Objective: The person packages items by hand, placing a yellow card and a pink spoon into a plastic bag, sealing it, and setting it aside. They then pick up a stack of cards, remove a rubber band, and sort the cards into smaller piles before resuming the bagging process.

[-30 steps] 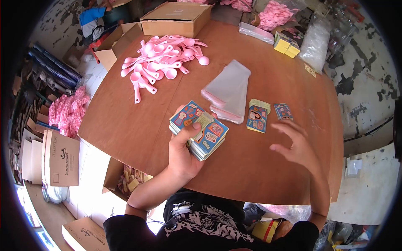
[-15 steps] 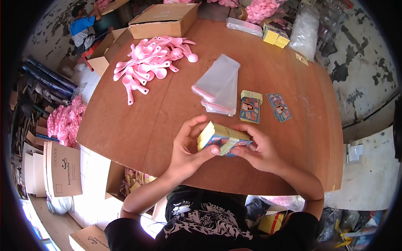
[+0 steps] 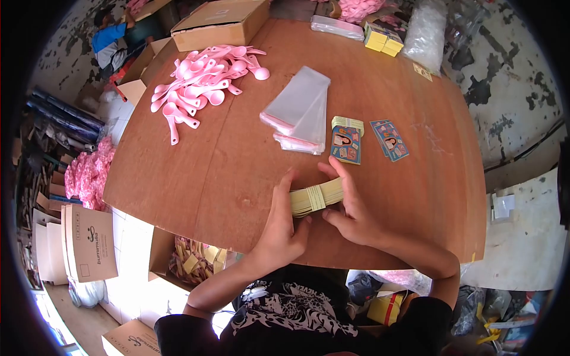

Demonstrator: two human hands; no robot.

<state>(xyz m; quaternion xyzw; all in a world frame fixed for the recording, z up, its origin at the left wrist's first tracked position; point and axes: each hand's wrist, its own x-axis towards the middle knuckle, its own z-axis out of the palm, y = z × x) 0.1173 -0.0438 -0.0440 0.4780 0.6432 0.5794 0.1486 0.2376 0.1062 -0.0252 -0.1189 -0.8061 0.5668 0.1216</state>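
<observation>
A thick stack of cards (image 3: 301, 203) with a pale paper band round its middle is held edge-up above the table's near side. My left hand (image 3: 282, 228) presses its left end, and my right hand (image 3: 351, 210) grips its right end. Just beyond lie another banded stack with a blue printed face (image 3: 346, 142) and, to its right, a few loose blue cards (image 3: 390, 140). Clear plastic sleeves (image 3: 301, 107) with pink edges are fanned out behind my hands. A heap of pink scoops (image 3: 205, 77) lies at the back left.
The brown table (image 3: 237, 178) has a closed cardboard box (image 3: 219, 24) at its back edge. Yellow card stacks (image 3: 383, 40) and a plastic-wrapped pack (image 3: 337, 27) are at the back right. Another person (image 3: 111, 44) is at the far left. An open box (image 3: 161, 252) stands below the near edge.
The held stack has turned from showing its blue printed face to showing its pale edges and band. My hands have shifted around its ends. The whole view has moved slightly.
</observation>
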